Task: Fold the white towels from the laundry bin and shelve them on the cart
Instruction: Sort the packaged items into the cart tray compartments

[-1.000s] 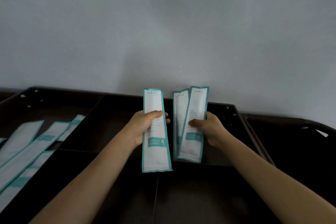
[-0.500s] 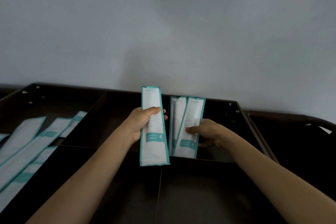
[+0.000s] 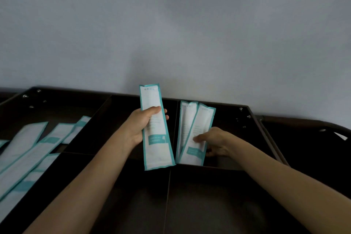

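The left hand (image 3: 141,125) grips one long white packet with teal edges (image 3: 155,129), thumb across its front and fingers curled behind. It holds the packet nearly upright above the middle of a dark divided tray (image 3: 209,205). The right hand (image 3: 214,141) pinches two more packets (image 3: 193,133), fanned and overlapping. Their lower ends sit inside the tray's rear right compartment. The hands are apart, and the single packet is just beside the pair. Loose packets (image 3: 28,150) lie flat in the left compartments.
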